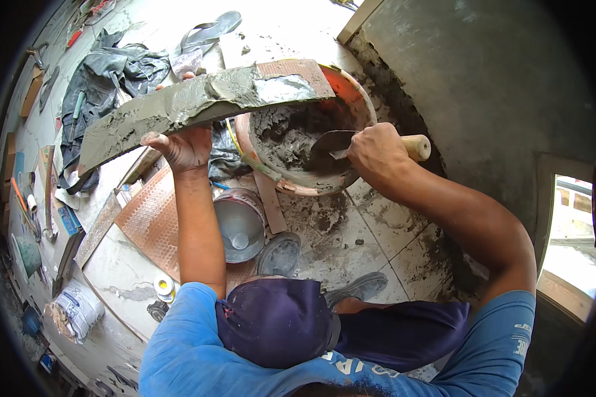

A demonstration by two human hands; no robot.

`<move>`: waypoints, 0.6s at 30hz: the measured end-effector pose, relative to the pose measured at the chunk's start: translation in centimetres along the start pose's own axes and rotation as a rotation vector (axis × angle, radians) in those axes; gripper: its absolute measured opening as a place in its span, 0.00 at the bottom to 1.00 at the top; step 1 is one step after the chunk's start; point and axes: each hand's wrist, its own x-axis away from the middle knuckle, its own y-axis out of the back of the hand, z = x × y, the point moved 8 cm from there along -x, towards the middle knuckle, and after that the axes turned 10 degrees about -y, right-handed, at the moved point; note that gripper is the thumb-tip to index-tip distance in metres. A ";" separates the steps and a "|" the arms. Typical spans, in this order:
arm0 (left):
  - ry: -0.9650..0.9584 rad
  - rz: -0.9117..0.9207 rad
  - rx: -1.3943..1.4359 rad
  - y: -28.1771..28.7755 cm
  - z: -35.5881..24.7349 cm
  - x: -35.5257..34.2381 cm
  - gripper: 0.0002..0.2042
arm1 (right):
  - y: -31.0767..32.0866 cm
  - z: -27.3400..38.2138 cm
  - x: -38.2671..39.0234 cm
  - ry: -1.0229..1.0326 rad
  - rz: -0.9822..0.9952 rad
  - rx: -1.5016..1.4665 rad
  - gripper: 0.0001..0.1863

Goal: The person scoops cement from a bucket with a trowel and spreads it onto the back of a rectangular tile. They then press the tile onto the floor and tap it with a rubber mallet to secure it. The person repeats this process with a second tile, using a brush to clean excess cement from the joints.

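A long tile strip (208, 92), thickly coated with grey mortar, is held up slantwise at the left. Its right end shows reddish backing and reaches over the near-round mortar bucket (366, 109). My left hand (189, 149) supports it from beneath, thumb at the near edge and some fingertips showing beyond the far edge. My right hand (379, 151) is closed around a trowel (416, 147) with a pale wooden handle. The trowel's dark blade is down in the bucket, by the wet mortar (288, 135). My fingers partly hide where blade and handle join.
A small pail (240, 231) with clear liquid stands close below the bucket. Reddish textured tile pieces (153, 221) lie at its left. Dark crumpled cloth (112, 86) and a sandal (215, 32) lie farther off. A grey wall (483, 86) rises at right.
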 end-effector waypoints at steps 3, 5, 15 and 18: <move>-0.002 -0.001 -0.025 0.2 -0.4 -0.2 0.48 | 1.6 0.9 1.7 0.109 0.004 -0.021 0.08; -0.002 -0.003 -0.042 0.1 -0.1 -0.1 0.49 | 1.8 1.0 2.1 0.160 0.016 -0.025 0.08; 0.008 0.047 0.043 -0.3 -1.6 -0.5 0.48 | -2.0 -9.0 3.8 0.120 0.140 -0.600 0.16; -0.006 0.090 0.062 -1.0 -2.1 -0.4 0.48 | -3.6 -9.6 8.4 0.135 -0.045 -1.232 0.17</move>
